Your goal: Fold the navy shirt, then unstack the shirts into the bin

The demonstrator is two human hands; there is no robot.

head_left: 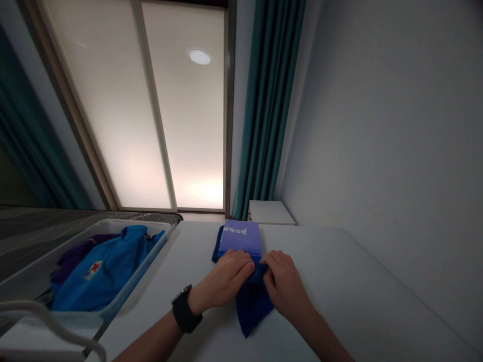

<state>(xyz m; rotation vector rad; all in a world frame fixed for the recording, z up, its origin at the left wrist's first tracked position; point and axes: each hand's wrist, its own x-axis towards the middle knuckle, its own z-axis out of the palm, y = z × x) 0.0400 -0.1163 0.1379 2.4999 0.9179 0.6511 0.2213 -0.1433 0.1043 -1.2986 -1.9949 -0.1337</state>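
A dark blue cloth, perhaps a garment, lies on the white table, its loose end hanging down toward me in a point. My left hand, with a black watch on the wrist, presses onto the cloth with fingers curled over it. Opposite it, my right hand pinches the cloth's right edge. Just beyond both hands sits a folded purple cloth with white lettering, with dark blue fabric showing at its left side. The fingertips of both hands are partly hidden in the folds.
On the left stands a translucent plastic bin holding a bright blue garment and a dark purple one. A pale curved bar crosses the lower left corner. Behind the white table are a small white cabinet and a teal curtain.
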